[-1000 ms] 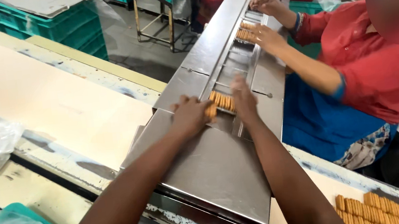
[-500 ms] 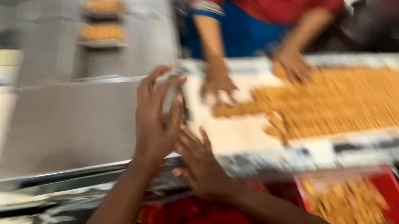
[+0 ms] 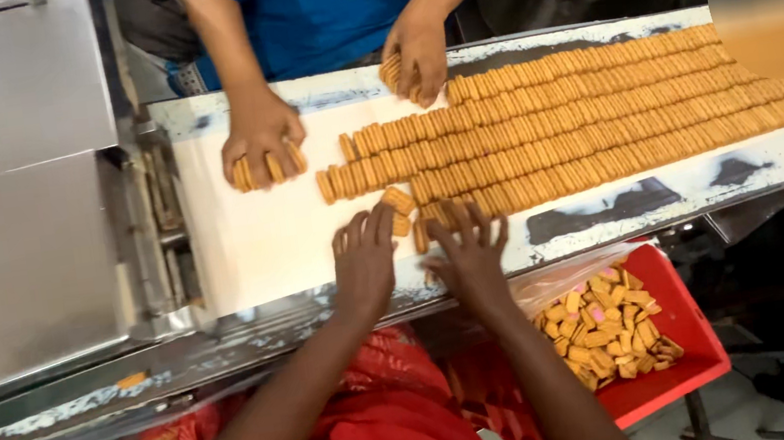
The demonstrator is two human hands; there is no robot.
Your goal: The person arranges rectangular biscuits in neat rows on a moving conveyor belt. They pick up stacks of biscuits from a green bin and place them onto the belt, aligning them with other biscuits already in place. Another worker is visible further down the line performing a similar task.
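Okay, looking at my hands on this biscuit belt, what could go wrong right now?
1. A loose biscuit lies tilted by your left hand; a knock could tip the near row standing on edge.
2. Your right hand works at the belt edge; biscuits might slip off toward the red bin.
3. The co-worker's hands reach into the same rows, so you might bump each other.

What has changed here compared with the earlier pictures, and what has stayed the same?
The view swung from the steel chute to the white belt. The left hand and right hand came off the chute and now reach the near end of the biscuit rows; neither visibly holds one. The person opposite keeps handling biscuits.
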